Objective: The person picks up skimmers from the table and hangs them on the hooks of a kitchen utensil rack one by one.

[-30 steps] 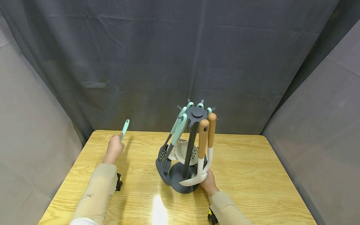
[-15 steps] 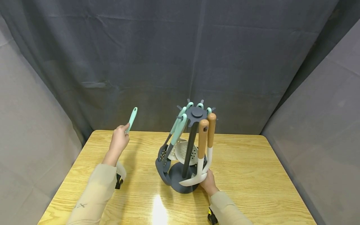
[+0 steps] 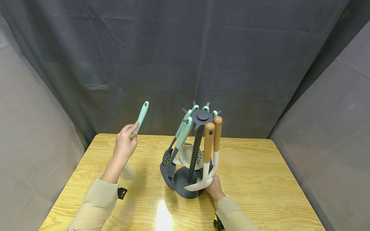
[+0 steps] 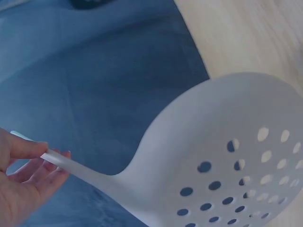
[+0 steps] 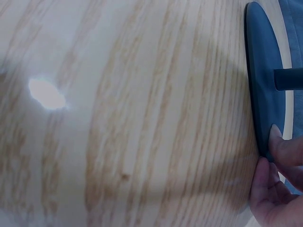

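My left hand is raised over the table's left side, left of the utensil stand. Thumb and fingers pinch a skimmer with a pale, perforated round bowl. Its mint handle points up and away, while the bowl hangs below, partly hidden behind the wrist in the head view. My right hand grips the rim of the stand's dark round base, thumb on top and fingers at the edge. From the stand's top hang several utensils, including mint-handled ones at the left and back.
Two wooden-handled utensils with white lower ends hang at the stand's front right, partly covering the right hand. The wooden table ends at a dark curtain behind, with pale curtains at the sides.
My left hand has risen and moved right, bringing the skimmer up and closer to the stand; its bowl has come into sight below the wrist. The right hand and stand stay put.
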A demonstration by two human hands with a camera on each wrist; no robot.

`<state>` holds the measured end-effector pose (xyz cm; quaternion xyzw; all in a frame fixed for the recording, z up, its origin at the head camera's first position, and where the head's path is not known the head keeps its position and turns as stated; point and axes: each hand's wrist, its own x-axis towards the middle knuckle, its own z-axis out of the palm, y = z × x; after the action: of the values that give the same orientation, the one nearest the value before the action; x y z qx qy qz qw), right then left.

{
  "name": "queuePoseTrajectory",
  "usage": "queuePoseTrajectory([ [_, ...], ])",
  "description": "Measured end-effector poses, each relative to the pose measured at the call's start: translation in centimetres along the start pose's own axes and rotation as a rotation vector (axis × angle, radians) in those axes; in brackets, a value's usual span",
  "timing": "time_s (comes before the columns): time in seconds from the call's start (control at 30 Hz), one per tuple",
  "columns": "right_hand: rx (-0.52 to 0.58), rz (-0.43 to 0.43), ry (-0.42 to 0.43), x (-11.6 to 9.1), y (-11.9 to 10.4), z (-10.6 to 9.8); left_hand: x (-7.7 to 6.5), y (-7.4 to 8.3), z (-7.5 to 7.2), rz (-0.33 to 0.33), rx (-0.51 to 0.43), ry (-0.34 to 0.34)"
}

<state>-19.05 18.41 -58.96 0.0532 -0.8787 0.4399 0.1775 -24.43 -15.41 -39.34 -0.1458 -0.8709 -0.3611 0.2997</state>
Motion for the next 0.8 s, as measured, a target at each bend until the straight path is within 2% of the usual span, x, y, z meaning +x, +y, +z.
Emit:
queuePoseTrajectory([
  [0.13, -0.068, 0.061, -0.042, 0.1, -0.7, -0.2, -0.5, 2.0, -0.8, 0.08, 0.003, 0.041],
  [0.4, -0.048, 0.069, -0.034, 0.1, -0.5, 0.0, -1.8, 5.6, -2.2, 0.261, 0.012, 0.142],
  [0.57, -0.042, 0.08, -0.037, 0.1, -0.4, 0.0, -2.7, 7.6, -2.8, 0.331, -0.006, 0.166],
  [0.8, -0.049, 0.07, -0.03, 0.1, -0.1, 0.2, -3.6, 9.8, -3.5, 0.394, -0.043, 0.192],
])
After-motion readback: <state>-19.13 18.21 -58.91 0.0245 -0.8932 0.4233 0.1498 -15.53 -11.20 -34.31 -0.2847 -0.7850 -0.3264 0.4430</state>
